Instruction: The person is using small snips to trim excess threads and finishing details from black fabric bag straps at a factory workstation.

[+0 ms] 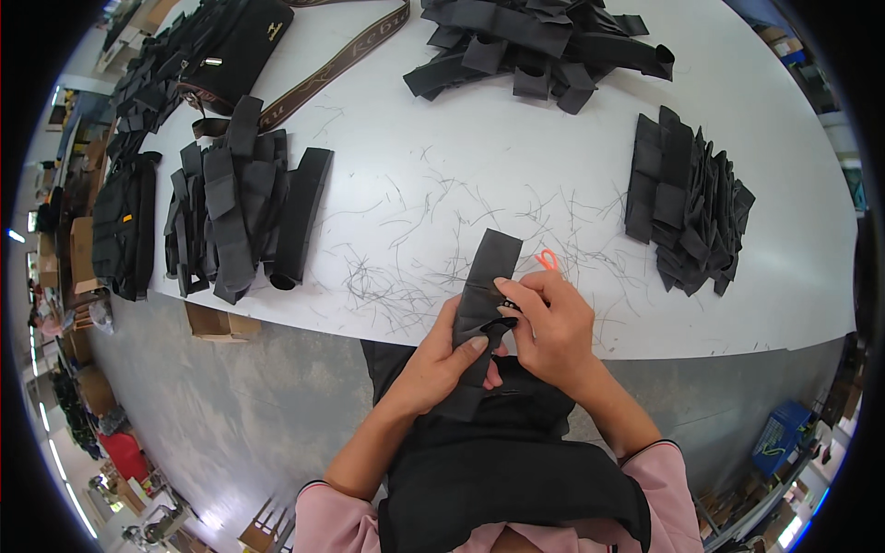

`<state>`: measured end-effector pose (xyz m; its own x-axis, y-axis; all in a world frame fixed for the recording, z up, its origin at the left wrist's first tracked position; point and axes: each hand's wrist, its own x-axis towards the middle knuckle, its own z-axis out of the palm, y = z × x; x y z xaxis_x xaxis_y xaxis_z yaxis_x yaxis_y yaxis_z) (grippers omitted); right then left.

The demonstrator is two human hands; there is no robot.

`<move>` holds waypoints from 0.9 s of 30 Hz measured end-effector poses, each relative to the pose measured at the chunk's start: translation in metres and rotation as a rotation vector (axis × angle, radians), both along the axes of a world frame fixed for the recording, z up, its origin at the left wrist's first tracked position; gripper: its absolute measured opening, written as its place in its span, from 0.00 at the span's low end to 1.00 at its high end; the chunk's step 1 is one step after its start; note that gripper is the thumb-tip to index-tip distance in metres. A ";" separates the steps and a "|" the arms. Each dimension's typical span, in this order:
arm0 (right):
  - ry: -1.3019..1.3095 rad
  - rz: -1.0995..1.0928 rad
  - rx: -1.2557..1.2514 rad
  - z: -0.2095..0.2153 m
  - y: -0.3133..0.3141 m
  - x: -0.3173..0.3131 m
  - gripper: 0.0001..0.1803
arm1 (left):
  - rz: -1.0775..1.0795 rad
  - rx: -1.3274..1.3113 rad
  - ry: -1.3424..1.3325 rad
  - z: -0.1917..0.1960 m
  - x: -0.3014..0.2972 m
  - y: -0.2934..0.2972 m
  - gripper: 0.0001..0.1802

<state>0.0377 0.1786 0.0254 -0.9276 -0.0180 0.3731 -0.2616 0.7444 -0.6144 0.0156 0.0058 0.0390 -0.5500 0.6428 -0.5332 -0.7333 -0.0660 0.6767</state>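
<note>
The left hand (pixel 433 369) grips a black strip (pixel 487 263) over the white table's (pixel 553 157) six o'clock edge; the right hand (pixel 560 323) bends against the strip, its exact grasp hidden, so I cannot tell, with an orange loop (pixel 548 259) just beyond. Loose threads (pixel 373 286) clutter the tabletop around them. From the hands, a left pile (pixel 224 189) lies at ten, a far pile (pixel 516 37) at twelve, a right pile (pixel 673 175) at two, a black bag (pixel 235 64) near eleven

Both forearms (pixel 369 452) angle inward, left grip (pixel 441 367) pinching, thumb (pixel 473 345) uppermost, right grip (pixel 559 324) curled just beside it.
</note>
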 end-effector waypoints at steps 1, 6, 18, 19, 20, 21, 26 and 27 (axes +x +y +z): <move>-0.001 0.000 0.001 0.000 0.001 0.000 0.21 | -0.008 -0.021 0.002 0.001 0.000 0.000 0.25; 0.017 0.055 0.053 0.001 0.001 0.003 0.23 | -0.013 -0.024 0.001 0.001 -0.001 0.000 0.25; -0.132 0.035 -0.241 0.000 -0.003 0.006 0.22 | 0.028 0.019 -0.019 0.003 0.000 -0.001 0.24; -0.133 0.035 -0.242 0.000 -0.003 0.006 0.22 | 0.016 0.012 -0.027 0.003 0.000 -0.001 0.24; -0.129 0.025 -0.201 0.000 -0.004 0.006 0.21 | 0.016 0.012 -0.027 0.003 0.000 -0.001 0.24; -0.126 0.014 -0.160 0.000 -0.004 0.006 0.21 | -0.005 0.011 -0.026 0.003 -0.001 -0.001 0.26; -0.145 -0.031 -0.241 0.000 -0.008 0.007 0.21 | -0.021 0.026 -0.022 0.003 -0.001 -0.001 0.28; -0.167 -0.045 -0.327 0.000 -0.008 0.007 0.22 | -0.020 0.025 -0.025 0.004 -0.001 -0.001 0.28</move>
<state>0.0447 0.1705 0.0258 -0.9733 0.1197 0.1958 -0.1089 0.5103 -0.8531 0.0149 0.0043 0.0425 -0.5233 0.6672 -0.5302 -0.7513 -0.0675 0.6565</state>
